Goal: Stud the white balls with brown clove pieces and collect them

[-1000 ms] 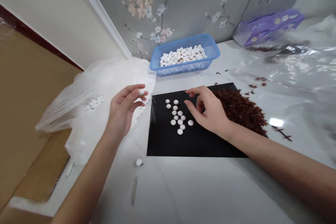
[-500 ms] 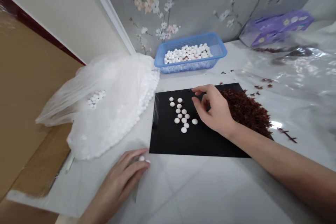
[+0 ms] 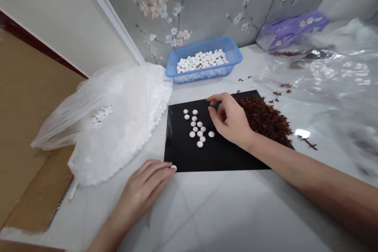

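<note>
My left hand (image 3: 147, 185) rests low at the near left corner of a black sheet (image 3: 230, 159), its fingers together around a small white ball (image 3: 174, 168) that shows at the fingertips. Over the sheet is my right hand (image 3: 228, 118), thumb and forefinger apart with nothing visible between them; its other fingers curl inward. Left of it lie several loose white balls (image 3: 200, 144), some with brown bits beside or under them. A heap of small brown star-shaped pieces (image 3: 265, 120) covers the sheet's right side, partly behind my right hand and forearm.
A blue basket (image 3: 203, 75) of white balls stands at the back by the wall. On the left, a white translucent bag (image 3: 118, 141) bulges with more balls. Clear plastic wrapping (image 3: 319, 75) and a purple packet (image 3: 295, 31) lie on the right. Stray brown pieces (image 3: 307, 141) dot the table.
My left hand has moved right and slightly up to the sheet's corner; one white ball now shows at its fingertips instead of two. My right hand keeps nearly the same pose. The view has shifted slightly.
</note>
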`<state>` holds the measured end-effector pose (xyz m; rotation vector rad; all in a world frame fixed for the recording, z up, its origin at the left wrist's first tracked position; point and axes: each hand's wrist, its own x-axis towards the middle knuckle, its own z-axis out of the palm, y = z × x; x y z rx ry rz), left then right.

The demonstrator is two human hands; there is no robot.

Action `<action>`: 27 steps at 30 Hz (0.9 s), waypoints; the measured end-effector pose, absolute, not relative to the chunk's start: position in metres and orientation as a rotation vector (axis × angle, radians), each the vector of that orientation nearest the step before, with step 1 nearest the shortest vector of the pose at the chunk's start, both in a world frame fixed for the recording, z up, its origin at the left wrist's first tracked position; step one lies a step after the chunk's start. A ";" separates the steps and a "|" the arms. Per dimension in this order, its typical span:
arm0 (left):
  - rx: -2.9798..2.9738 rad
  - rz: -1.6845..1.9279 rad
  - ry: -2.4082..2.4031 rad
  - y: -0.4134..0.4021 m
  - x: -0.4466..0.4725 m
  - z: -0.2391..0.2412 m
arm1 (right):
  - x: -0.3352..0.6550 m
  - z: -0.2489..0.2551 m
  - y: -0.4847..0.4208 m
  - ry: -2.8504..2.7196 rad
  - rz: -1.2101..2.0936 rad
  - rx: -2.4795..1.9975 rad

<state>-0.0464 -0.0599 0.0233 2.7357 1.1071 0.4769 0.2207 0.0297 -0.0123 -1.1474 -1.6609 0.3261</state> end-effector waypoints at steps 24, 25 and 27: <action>2.704 0.263 1.239 0.004 0.023 0.015 | 0.228 -0.013 0.043 -1.464 0.597 -1.261; 2.713 0.259 1.216 0.008 0.028 0.014 | 0.228 -0.013 0.043 -1.466 0.595 -1.260; 2.753 0.266 1.117 0.017 0.036 0.012 | 0.228 -0.014 0.043 -1.463 0.597 -1.258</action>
